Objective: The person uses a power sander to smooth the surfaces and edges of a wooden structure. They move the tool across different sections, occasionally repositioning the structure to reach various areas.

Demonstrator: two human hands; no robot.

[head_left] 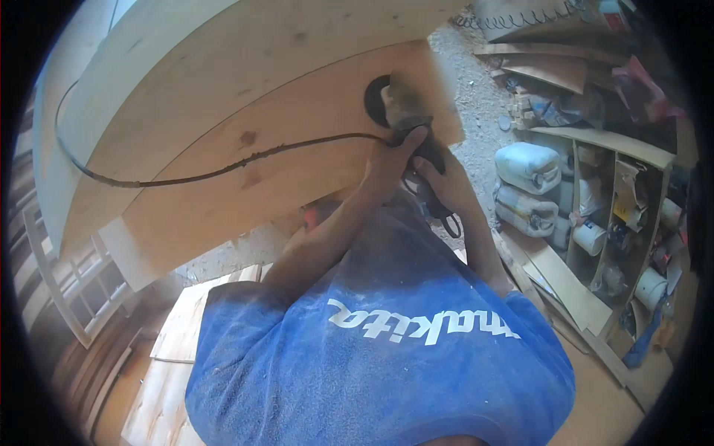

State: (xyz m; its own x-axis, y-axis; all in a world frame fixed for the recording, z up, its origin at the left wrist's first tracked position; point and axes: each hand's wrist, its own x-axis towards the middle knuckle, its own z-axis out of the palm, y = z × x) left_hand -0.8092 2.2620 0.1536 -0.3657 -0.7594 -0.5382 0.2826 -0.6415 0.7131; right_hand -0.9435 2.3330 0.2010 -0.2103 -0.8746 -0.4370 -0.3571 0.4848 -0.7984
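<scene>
Both my hands are on a dark power tool with a round black disc at its front left, resting against the pale wooden board. My left hand is closed round the tool's rear part, its thumb on top. Close beside it, my right hand is wrapped round the right side of the tool's body. A dark cable runs from near the tool leftward across the board and curves up. The front of the tool is blurred, and some of my fingers are hidden under it.
At the right, wooden shelves hold containers and bags, with white plastic canisters beside them. Loose boards lie on the floor at lower right. A light wooden frame stands at the left, and plywood sheets lie at lower left.
</scene>
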